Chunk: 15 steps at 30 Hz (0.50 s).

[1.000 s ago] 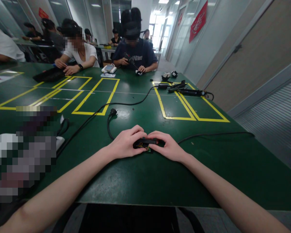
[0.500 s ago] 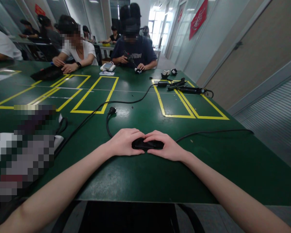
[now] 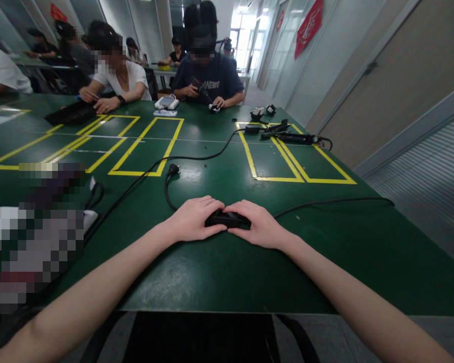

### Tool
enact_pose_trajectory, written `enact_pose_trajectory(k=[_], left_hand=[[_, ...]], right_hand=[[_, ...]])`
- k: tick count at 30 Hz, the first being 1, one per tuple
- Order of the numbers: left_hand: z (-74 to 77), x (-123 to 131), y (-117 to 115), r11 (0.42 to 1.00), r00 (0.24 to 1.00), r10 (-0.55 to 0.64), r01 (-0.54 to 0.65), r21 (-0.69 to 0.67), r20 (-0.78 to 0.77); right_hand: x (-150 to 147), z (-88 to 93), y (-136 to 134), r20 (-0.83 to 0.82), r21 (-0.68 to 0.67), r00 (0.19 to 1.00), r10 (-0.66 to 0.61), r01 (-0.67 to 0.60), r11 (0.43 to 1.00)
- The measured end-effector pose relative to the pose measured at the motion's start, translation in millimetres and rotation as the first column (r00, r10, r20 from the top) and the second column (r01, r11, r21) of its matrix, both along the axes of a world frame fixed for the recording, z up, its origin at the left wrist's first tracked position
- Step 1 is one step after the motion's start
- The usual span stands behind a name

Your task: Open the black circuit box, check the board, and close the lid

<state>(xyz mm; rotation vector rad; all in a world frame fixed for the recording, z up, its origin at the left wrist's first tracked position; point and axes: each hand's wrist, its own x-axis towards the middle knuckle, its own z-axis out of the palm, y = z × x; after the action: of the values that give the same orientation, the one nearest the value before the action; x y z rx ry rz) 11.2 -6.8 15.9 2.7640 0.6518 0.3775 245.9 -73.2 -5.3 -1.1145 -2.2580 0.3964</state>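
Note:
A black power adapter, shaped like a flat brick, lies between my hands at the near middle of the green table. My left hand grips its left end, with the thumb along the near side and the fingers over the far side. Its right end is held the same way by my right hand. Both ends of the brick are hidden by my palms. From behind my left hand a short black cord rises to a plug. A thin black cable runs off to the right from my right hand.
Another black cable crosses the table to a small black box beside a bundle of black tools. Yellow tape rectangles mark the surface. Opposite, one person works at a black tray, another holds a power tool.
The adapter has tipped slightly, so more of its near side shows. My fingers and thumbs have shifted a little around it. The view has moved slightly.

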Motion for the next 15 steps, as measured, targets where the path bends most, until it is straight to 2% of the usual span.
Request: enact_pose_trajectory(k=[4, 9, 12, 15], left_hand=[[-1.1, 1, -1, 1.0, 0.999, 0.014, -0.013, 0.015, -0.036], [-2.2, 5, -1, 0.994, 0.994, 0.034, -0.023, 0.104, -0.103], [1.2, 0, 6, 0.988, 0.993, 0.014, 0.005, 0.157, -0.118], [5.7, -10, 20, 0.971, 0.993, 0.083, -0.063, 0.23, -0.079]], right_hand=[[-1, -0.2, -1, 0.014, 0.028, 1.0, 0.005, -0.006, 1.0], [0, -1.8, 0, 0.041, -0.029, 0.998, -0.051, 0.052, 0.998], [1, -0.4, 1, 0.07, -0.051, 0.991, -0.112, 0.116, 0.992], [2, 3.1, 1, 0.067, -0.002, 0.979, -0.19, 0.191, 0.982]])
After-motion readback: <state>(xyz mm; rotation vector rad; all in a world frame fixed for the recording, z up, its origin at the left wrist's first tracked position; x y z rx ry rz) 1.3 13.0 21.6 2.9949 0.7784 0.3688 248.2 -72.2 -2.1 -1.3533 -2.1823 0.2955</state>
